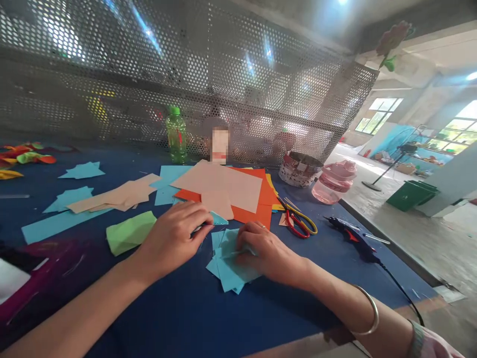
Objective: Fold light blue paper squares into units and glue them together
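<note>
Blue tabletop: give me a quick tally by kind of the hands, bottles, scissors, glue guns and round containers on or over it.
Hands: 2 (left hand, right hand)
Bottles: 2 (green bottle, pink bottle)
Scissors: 1
Glue gun: 1
Round container: 1
Total: 7
Blurred purple thing at the left edge: unidentifiable, so uncounted.

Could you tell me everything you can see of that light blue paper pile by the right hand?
The light blue paper pile is a loose stack of thin-looking, straight-edged sheets, fanned at different angles with corners poking out. It lies on the dark blue tabletop. The right hand hides some of its upper right and seems to touch it.
</note>
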Demonstrator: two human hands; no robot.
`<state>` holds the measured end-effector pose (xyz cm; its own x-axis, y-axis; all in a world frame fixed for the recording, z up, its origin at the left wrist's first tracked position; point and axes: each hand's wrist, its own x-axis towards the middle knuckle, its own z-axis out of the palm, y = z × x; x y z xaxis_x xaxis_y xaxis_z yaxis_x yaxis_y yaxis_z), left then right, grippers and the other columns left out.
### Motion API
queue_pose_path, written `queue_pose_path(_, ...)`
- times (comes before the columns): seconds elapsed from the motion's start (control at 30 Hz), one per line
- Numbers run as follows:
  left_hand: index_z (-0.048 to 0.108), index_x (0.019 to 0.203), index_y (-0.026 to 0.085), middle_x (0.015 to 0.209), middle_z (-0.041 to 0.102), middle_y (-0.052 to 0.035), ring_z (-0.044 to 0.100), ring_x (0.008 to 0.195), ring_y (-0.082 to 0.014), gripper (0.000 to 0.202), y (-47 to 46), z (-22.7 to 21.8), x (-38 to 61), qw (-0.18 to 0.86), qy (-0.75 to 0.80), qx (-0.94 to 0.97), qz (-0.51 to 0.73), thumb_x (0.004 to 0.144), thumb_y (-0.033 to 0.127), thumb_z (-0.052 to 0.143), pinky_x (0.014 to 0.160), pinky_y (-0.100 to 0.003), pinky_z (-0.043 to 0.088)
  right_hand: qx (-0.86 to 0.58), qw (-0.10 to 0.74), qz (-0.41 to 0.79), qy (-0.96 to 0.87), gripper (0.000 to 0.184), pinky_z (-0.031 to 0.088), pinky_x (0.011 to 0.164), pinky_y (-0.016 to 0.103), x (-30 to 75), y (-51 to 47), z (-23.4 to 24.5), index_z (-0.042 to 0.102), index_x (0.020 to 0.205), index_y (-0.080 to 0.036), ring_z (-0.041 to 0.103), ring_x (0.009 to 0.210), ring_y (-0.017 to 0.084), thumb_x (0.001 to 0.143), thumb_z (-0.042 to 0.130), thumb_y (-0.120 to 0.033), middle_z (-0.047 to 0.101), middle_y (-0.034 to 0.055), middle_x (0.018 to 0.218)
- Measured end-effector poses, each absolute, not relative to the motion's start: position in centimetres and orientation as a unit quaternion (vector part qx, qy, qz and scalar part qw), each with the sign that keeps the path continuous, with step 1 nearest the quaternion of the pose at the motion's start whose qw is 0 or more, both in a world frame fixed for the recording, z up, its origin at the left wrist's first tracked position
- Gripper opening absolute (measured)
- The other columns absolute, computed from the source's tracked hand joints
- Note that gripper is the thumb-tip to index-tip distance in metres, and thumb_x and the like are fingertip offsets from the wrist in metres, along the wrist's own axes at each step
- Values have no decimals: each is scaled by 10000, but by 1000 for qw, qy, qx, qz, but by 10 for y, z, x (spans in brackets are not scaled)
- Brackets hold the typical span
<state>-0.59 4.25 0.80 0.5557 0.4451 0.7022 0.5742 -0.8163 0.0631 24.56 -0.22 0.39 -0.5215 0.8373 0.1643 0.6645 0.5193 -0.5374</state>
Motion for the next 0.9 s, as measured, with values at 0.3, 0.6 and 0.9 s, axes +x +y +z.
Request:
queue_pose_path(0.3,649,871,209,923,744,-56,712,886,-220,233,36,13,-4,71,-283,-877,-382,1059,221,512,776,-325,519,-441,421,242,-755,141,525,788,296,249,3,1,670,810,-199,709,858,185,918,759,-214,767,38,907)
queue_pose_path(0.6,692,799,249,795,742,16,695,713,-179,240,33,17,2,-171,-372,-847,-338,962,410,620,657,-282,525,-462,410,273,-737,143,479,696,238,251,4,2,718,1028,-198,651,747,129,976,626,-295,762,3,865)
queue_pose_path(0.9,717,764,261,766,739,13,678,686,-192,282,34,15,2,-248,-409,-823,-306,902,501,663,639,-285,528,-463,386,290,-743,157,438,647,228,250,3,2,736,1024,-193,604,693,113,982,612,-280,761,0,852)
